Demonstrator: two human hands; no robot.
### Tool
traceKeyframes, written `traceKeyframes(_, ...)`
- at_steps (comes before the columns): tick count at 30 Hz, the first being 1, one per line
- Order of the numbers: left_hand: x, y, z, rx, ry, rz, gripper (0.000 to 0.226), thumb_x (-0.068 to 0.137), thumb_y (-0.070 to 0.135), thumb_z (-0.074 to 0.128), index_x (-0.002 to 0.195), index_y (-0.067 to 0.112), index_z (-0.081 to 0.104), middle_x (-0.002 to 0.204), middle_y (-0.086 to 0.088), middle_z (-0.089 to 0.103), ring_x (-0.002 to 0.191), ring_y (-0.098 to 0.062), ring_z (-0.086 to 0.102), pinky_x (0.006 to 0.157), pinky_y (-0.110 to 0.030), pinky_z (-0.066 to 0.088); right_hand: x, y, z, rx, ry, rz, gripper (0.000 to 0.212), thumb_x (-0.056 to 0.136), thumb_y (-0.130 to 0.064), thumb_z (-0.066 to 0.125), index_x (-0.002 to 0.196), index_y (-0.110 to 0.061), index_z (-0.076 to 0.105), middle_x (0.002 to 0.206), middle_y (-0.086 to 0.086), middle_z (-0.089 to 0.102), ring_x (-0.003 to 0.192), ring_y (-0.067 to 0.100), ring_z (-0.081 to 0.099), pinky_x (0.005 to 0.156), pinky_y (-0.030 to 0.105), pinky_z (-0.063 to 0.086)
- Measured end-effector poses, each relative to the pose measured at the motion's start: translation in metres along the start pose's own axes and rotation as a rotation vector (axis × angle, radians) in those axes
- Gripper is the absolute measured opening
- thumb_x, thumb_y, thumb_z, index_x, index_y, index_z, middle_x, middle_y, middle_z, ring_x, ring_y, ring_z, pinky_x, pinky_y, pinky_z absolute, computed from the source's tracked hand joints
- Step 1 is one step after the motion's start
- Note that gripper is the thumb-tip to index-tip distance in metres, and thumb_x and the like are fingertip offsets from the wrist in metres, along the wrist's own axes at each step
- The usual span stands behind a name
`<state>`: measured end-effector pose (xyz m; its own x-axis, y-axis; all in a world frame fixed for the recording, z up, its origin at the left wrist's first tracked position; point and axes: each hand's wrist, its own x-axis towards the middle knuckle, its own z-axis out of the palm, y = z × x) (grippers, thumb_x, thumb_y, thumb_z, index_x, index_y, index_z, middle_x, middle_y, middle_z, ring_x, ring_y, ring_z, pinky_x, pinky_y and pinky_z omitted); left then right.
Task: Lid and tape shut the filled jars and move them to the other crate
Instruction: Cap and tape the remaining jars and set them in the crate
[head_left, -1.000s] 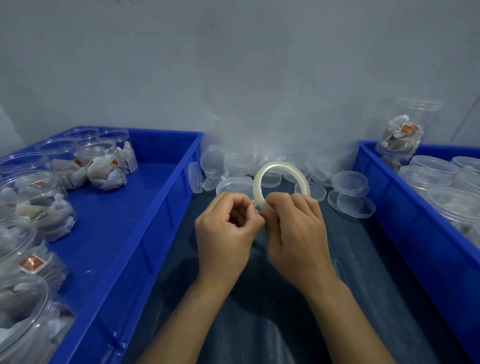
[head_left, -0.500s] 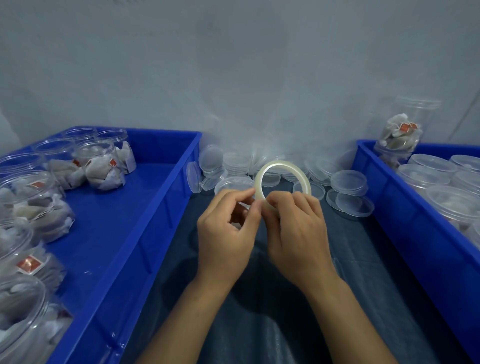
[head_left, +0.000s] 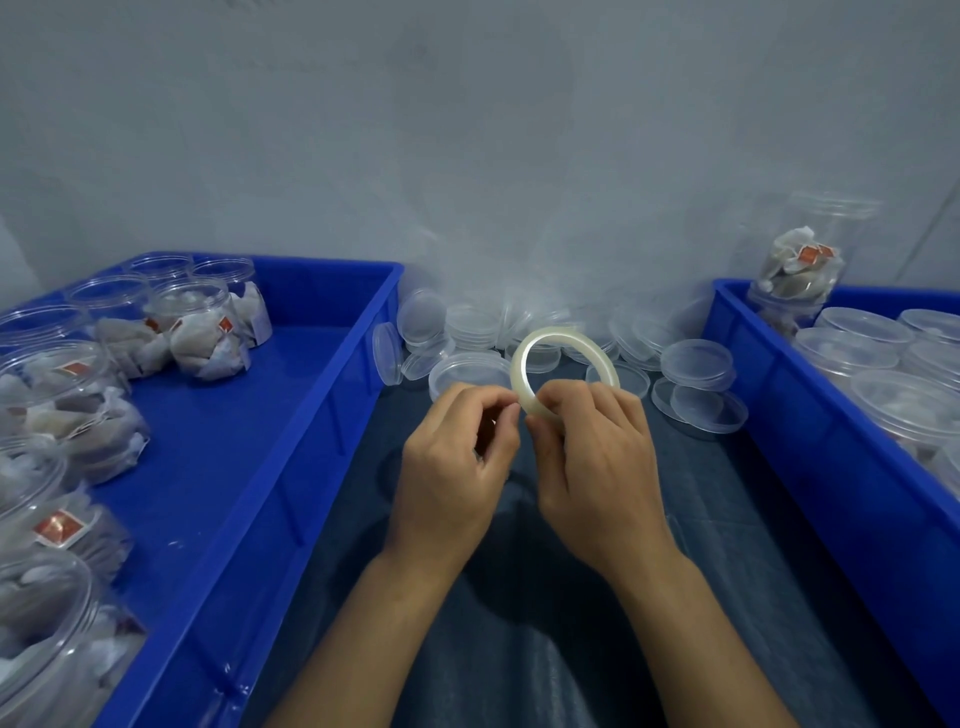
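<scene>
Clear tape roll (head_left: 563, 364) between both hands' fingers (head_left: 582, 402).

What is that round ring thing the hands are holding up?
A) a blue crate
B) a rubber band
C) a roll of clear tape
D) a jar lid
C: the right hand grips a roll of clear tape, an open ring, while the left hand picks at its edge.

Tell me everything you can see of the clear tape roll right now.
The thin, translucent whitish tape roll is a slim ring with a wide open centre, looking like clear plastic tape. It stands roughly upright, held above the dark cloth between the blue crates, in front of the loose clear lids. The right hand grips its lower edge; the left hand pinches at the same spot, seemingly picking at the tape end.
</scene>
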<state>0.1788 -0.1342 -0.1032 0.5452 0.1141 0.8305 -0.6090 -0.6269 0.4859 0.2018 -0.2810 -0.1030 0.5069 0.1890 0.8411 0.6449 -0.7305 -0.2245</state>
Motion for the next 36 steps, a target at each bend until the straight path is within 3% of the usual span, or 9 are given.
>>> traceKeyframes(4,0.0002,0.0007,-0.0004,-0.015,-0.002,-0.038,0.008,0.102,0.016,0.067,0.101,0.009,0.072,0.094,0.005,0.067,0.085,-0.008,0.063,0.074,-0.012,0.048,0.0001,-0.0001,-0.0001,0.003,0.010,-0.011,0.006,0.103,-0.015,0.059,0.100,-0.011,0.062,0.083,-0.005,0.059,0.075,0.021,0.054,0.089,0.029,0.040)
traceKeyframes(11,-0.0009,0.0005,0.0016,0.002,-0.001,-0.053,0.008,0.099,0.002,0.069,0.104,0.008,0.072,0.095,0.004,0.068,0.088,-0.005,0.062,0.076,-0.008,0.046,0.0006,-0.0005,-0.0019,0.009,0.006,0.000,0.009,0.102,-0.017,0.055,0.100,-0.012,0.062,0.082,-0.005,0.060,0.076,0.022,0.056,0.088,0.032,0.041)
traceKeyframes(17,-0.0010,0.0051,-0.0003,-0.069,-0.025,-0.080,0.012,0.099,0.022,0.065,0.104,0.013,0.070,0.096,0.008,0.067,0.085,-0.009,0.066,0.071,-0.013,0.051,0.0014,-0.0009,-0.0030,0.005,0.011,-0.020,0.007,0.101,-0.017,0.056,0.100,-0.012,0.061,0.083,-0.003,0.061,0.076,0.021,0.054,0.088,0.029,0.039)
traceKeyframes(21,0.0007,0.0039,-0.0015,-0.040,-0.015,-0.088,0.006,0.097,0.012,0.075,0.102,0.012,0.072,0.096,0.007,0.068,0.084,-0.010,0.066,0.073,-0.015,0.052,0.0012,0.0014,-0.0043,0.011,-0.005,-0.037,0.007,0.102,-0.016,0.056,0.100,-0.012,0.060,0.082,-0.004,0.060,0.075,0.022,0.054,0.088,0.032,0.041)
traceKeyframes(27,0.0000,0.0008,-0.0007,0.025,-0.023,-0.027,0.004,0.098,0.005,0.073,0.100,0.008,0.072,0.093,0.004,0.067,0.083,-0.010,0.062,0.074,-0.014,0.049,0.0010,0.0018,-0.0036,-0.028,0.013,-0.049,0.008,0.103,-0.015,0.055,0.097,-0.012,0.061,0.080,-0.004,0.057,0.073,0.022,0.051,0.086,0.033,0.042)
traceKeyframes(36,-0.0035,-0.0024,0.0040,0.046,-0.103,0.000,0.003,0.102,0.010,0.066,0.099,0.010,0.067,0.093,0.005,0.062,0.080,-0.010,0.058,0.071,-0.013,0.045,0.0022,0.0056,-0.0021,-0.152,0.072,0.076,0.020,0.101,-0.026,0.067,0.113,-0.010,0.067,0.074,-0.001,0.064,0.068,0.026,0.059,0.072,0.034,0.042)
